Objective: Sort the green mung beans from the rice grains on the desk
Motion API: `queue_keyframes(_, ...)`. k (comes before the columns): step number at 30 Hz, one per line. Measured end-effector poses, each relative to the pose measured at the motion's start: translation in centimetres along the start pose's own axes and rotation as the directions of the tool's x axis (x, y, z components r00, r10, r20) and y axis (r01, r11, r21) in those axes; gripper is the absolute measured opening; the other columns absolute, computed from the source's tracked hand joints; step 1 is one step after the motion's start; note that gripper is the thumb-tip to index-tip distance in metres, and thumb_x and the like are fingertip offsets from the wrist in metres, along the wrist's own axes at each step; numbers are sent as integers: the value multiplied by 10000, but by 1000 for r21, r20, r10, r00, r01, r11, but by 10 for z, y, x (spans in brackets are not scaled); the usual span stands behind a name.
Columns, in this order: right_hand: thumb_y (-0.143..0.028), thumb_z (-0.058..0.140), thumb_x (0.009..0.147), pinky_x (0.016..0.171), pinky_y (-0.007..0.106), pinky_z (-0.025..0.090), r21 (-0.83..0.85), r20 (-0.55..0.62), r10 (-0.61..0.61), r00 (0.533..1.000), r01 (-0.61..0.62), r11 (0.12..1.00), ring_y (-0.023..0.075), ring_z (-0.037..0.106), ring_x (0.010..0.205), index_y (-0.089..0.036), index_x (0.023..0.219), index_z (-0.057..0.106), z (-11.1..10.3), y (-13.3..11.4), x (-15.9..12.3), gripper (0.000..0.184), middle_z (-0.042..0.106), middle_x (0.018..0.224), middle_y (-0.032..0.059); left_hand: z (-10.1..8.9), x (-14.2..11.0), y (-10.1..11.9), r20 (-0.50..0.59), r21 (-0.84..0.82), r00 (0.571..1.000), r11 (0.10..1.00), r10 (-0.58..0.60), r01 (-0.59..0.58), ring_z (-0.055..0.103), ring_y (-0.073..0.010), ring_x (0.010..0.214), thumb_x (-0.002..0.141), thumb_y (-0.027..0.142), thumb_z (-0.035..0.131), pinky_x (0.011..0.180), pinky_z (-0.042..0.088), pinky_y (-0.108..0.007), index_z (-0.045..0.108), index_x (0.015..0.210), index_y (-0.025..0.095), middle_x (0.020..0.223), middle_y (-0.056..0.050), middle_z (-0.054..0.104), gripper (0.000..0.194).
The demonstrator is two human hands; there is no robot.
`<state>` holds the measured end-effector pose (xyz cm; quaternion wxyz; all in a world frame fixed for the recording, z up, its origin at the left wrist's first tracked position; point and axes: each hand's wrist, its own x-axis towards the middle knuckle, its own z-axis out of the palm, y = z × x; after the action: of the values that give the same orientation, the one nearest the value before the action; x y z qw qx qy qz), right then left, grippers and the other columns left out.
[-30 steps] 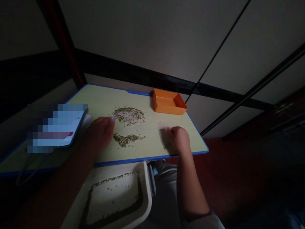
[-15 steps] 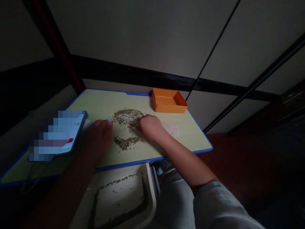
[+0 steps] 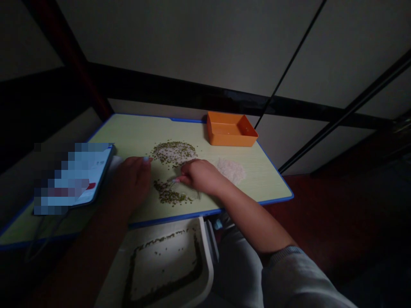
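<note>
My right hand point(image 3: 202, 176) is over the middle of the table, its fingers pinched together just above a small heap of green beans point(image 3: 173, 196). Whatever sits between those fingertips is too small and dim to make out. Behind it lies a larger mixed heap of green beans and white grains point(image 3: 175, 152). A pile of white grains, like rice point(image 3: 231, 171), is to the right of this hand. My left hand point(image 3: 133, 179) rests on the table at the left of the heaps, fingers stretched forward and holding nothing visible.
An orange box point(image 3: 233, 140) stands at the table's point(image 3: 263, 179) back right. A propped phone point(image 3: 86, 175) with a cable is beside my left hand. Below the front edge, a white bin point(image 3: 207, 273) holds scattered green beans. A wall with cabinet panels closes off the back.
My right hand has come from the mixed heap toward the near bean heap, its fingertips now at that heap's upper edge. The left hand stays in place. The view has shifted slightly.
</note>
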<state>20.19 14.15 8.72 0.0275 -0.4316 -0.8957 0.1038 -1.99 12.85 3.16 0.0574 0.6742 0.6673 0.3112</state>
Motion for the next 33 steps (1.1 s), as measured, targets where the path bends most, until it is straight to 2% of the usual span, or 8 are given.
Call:
queue_keyframes(5,-405,678,1067,680,293,276,80,-38,39,999,-36,996,153,577,790,-166,983,827,-2,0,-3,293,776,914,65,-1,0,1,12,7,1000,1000,-15,15,671,-314,1017,979,511,246,1042,559,-549,572,809,265,997,-127,674,442)
queue_keyframes(10,-369,684,1059,694,310,257,53,-68,53,996,-50,997,157,506,758,-152,878,788,-18,7,-11,301,716,855,64,1,0,2,-4,-28,1000,1000,-4,4,661,-316,1024,967,528,255,1070,538,-558,571,821,260,1010,-140,684,439)
queue_keyframes(12,-334,696,1046,694,312,248,61,-69,26,997,-22,998,150,462,735,-150,807,734,-25,16,-15,304,670,813,47,1,0,2,-6,-35,1000,999,-10,10,658,-325,1047,965,535,251,1078,530,-570,588,840,250,1030,-156,689,458)
queue_keyframes(15,-260,729,1003,686,302,238,167,-21,-121,992,123,978,126,399,697,-173,697,599,-31,35,-18,343,543,713,-19,1,0,3,7,-32,1000,999,-19,20,660,-332,1075,966,532,252,1092,521,-581,617,865,236,1044,-167,693,481)
queue_keyframes(18,-268,709,989,660,293,223,342,74,-259,963,219,914,108,332,643,-198,646,489,-24,56,-18,413,432,637,-67,0,-1,4,17,-33,999,999,-38,39,663,-332,1101,966,529,257,1106,519,-583,644,899,222,1085,-172,705,499)
queue_keyframes(21,-330,708,984,644,289,217,446,107,-293,950,217,868,100,305,620,-206,629,453,-13,68,-20,455,367,602,-86,0,-2,5,11,-30,999,999,-34,34,664,-339,1137,968,531,260,1133,510,-591,668,935,201,1133,-185,712,526)
queue_keyframes(24,-379,702,994,645,292,220,503,134,-339,931,231,833,98,333,621,-203,648,478,-6,70,-24,448,374,605,-87,0,-4,5,15,-32,999,999,-31,32,666,-334,1153,983,529,254,1151,504,-588,692,1007,174,1163,-185,717,565)
queue_keyframes(33,-344,709,973,657,309,199,478,110,-271,956,188,858,94,313,607,-206,615,456,-10,66,-26,460,347,560,-95,2,-4,3,28,-34,999,999,-30,31,651,-312,1262,1019,499,237,1219,468,-562,704,1225,120,1289,-183,705,636)
